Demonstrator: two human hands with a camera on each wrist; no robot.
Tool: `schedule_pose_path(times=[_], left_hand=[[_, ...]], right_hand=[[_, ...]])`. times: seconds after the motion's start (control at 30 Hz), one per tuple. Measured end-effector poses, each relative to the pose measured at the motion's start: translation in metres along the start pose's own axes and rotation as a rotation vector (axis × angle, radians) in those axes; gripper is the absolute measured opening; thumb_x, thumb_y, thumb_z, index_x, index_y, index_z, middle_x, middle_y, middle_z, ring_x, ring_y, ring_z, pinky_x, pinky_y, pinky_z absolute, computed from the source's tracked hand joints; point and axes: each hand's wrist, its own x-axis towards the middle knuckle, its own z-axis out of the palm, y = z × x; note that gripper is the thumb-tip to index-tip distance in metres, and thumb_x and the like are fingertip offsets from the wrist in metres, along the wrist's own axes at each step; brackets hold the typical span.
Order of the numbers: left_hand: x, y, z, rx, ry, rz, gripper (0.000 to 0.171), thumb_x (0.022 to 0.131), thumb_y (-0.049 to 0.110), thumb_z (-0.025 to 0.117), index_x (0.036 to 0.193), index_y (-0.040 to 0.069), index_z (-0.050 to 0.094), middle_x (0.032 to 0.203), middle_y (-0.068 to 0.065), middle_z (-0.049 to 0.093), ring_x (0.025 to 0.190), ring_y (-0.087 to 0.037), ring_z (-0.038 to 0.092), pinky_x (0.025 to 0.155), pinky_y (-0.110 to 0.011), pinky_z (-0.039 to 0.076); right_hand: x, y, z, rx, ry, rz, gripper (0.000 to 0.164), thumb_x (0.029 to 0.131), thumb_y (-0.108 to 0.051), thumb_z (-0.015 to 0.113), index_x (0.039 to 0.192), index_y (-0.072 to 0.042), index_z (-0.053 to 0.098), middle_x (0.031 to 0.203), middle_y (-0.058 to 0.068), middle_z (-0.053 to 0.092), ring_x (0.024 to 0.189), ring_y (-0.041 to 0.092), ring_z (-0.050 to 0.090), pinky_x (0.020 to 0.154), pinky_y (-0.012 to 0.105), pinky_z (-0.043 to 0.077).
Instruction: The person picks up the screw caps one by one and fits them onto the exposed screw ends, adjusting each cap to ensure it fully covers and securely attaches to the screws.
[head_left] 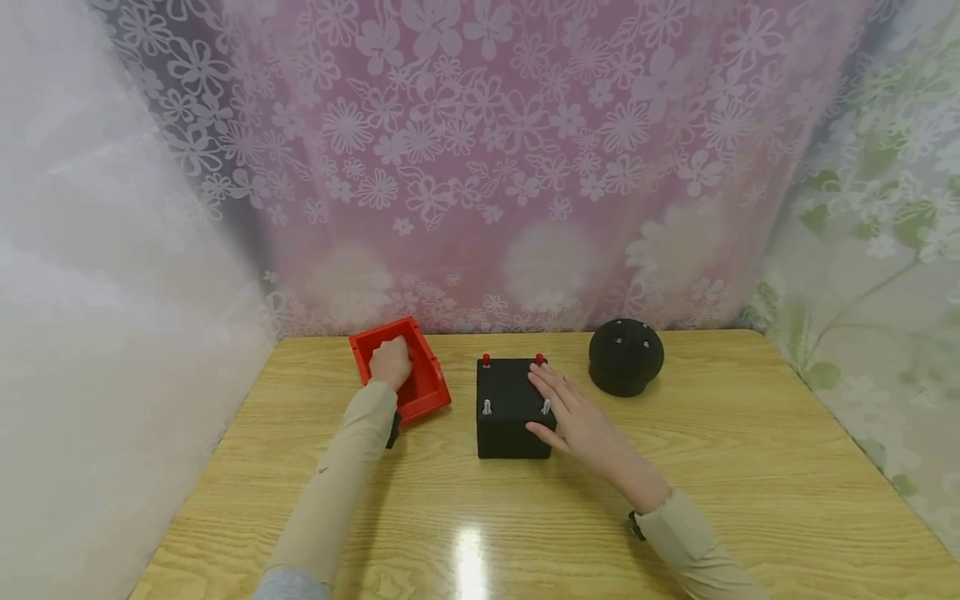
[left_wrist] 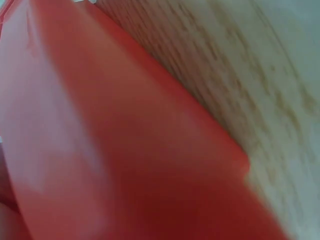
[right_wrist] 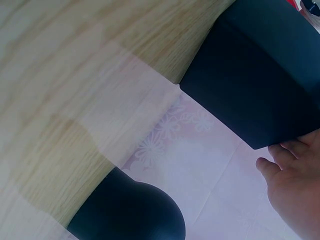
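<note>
My left hand reaches down into a red open bin at the left of the table. Its fingers are hidden, so what they touch or hold cannot be told. In the left wrist view the bin's red wall fills much of the picture, blurred. My right hand lies with extended fingers against the top right edge of a black block. Two red pieces stand at the block's far corners. Two silver pegs stand near its front corners.
To the right, behind my right hand, a black rounded object with several small silver spots on top stands on the wooden table. Behind the table's far edge hangs a pink flowered curtain. Pale curtains flank both sides.
</note>
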Motion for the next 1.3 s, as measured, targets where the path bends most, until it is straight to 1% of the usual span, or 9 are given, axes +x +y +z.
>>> schedule_pose_path(times=[0.17,0.27,0.4,0.57,0.63,0.77,0.87,1.0,1.3], left_hand=[[-0.003,0.000,-0.005,-0.005,-0.008,0.004,0.020,0.093,0.002,0.061,0.074,0.003,0.057,0.076,-0.016,0.067,0.070,-0.030,0.067,0.069,-0.045,0.060],[-0.005,0.001,-0.011,-0.022,-0.013,0.016,0.019,0.091,0.002,0.064,0.072,0.004,0.060,0.074,-0.013,0.066,0.066,-0.026,0.062,0.065,-0.040,0.057],[-0.008,0.003,-0.020,-0.063,-0.045,0.032,0.005,0.093,0.005,0.067,0.092,0.001,0.070,0.092,-0.015,0.072,0.077,-0.027,0.066,0.074,-0.040,0.059],[-0.011,0.002,-0.027,-0.131,-0.086,0.049,0.022,0.097,0.009,0.067,0.115,-0.002,0.071,0.116,-0.019,0.072,0.097,-0.033,0.070,0.089,-0.045,0.059],[-0.013,0.001,-0.029,-0.154,-0.093,0.054,0.025,0.098,0.011,0.066,0.119,-0.002,0.071,0.119,-0.019,0.071,0.098,-0.033,0.070,0.089,-0.044,0.059],[-0.017,0.000,-0.035,-0.216,-0.123,0.062,0.028,0.101,0.014,0.062,0.124,0.001,0.071,0.113,-0.018,0.073,0.090,-0.031,0.071,0.079,-0.039,0.060],[-0.022,0.000,-0.039,-0.279,-0.156,0.054,0.030,0.103,0.015,0.058,0.127,0.002,0.070,0.108,-0.017,0.074,0.086,-0.031,0.072,0.073,-0.036,0.059],[-0.031,0.000,-0.044,-0.381,-0.172,0.044,0.031,0.105,0.016,0.056,0.130,0.001,0.068,0.110,-0.018,0.074,0.089,-0.031,0.073,0.081,-0.039,0.060],[-0.051,0.000,-0.046,-0.691,-0.139,0.035,0.028,0.104,0.015,0.058,0.125,-0.004,0.063,0.113,-0.023,0.070,0.098,-0.033,0.072,0.089,-0.042,0.059]], right_hand=[[0.000,-0.001,0.000,0.004,-0.003,0.009,0.076,0.100,-0.038,0.063,0.158,0.000,0.031,0.164,0.017,0.029,0.152,0.031,0.028,0.119,0.054,0.029],[0.000,-0.001,0.001,0.005,-0.005,0.013,0.076,0.100,-0.038,0.063,0.158,-0.001,0.030,0.164,0.016,0.029,0.152,0.030,0.027,0.119,0.054,0.029],[0.000,0.000,0.001,0.012,-0.004,0.010,0.076,0.100,-0.038,0.063,0.158,-0.001,0.030,0.164,0.017,0.028,0.152,0.031,0.028,0.119,0.054,0.029],[0.000,0.000,0.001,0.012,-0.009,0.016,0.076,0.101,-0.039,0.062,0.158,-0.002,0.029,0.165,0.016,0.027,0.152,0.031,0.027,0.120,0.053,0.028],[0.000,0.000,0.001,0.013,-0.010,0.017,0.077,0.101,-0.039,0.062,0.158,-0.002,0.029,0.165,0.016,0.027,0.152,0.031,0.027,0.120,0.053,0.027],[0.000,-0.001,0.001,0.015,-0.005,0.014,0.077,0.100,-0.039,0.063,0.158,-0.001,0.029,0.165,0.016,0.027,0.152,0.031,0.028,0.120,0.053,0.028],[0.000,-0.001,0.000,0.007,0.000,0.009,0.077,0.101,-0.040,0.062,0.158,-0.001,0.030,0.165,0.016,0.027,0.151,0.031,0.028,0.119,0.054,0.028],[0.000,0.000,0.001,-0.001,0.003,0.001,0.077,0.101,-0.041,0.062,0.158,-0.001,0.030,0.164,0.016,0.028,0.151,0.031,0.029,0.118,0.055,0.030],[0.001,0.001,0.001,0.004,0.005,0.000,0.076,0.100,-0.039,0.063,0.158,-0.001,0.030,0.164,0.016,0.029,0.151,0.031,0.029,0.119,0.054,0.029]])
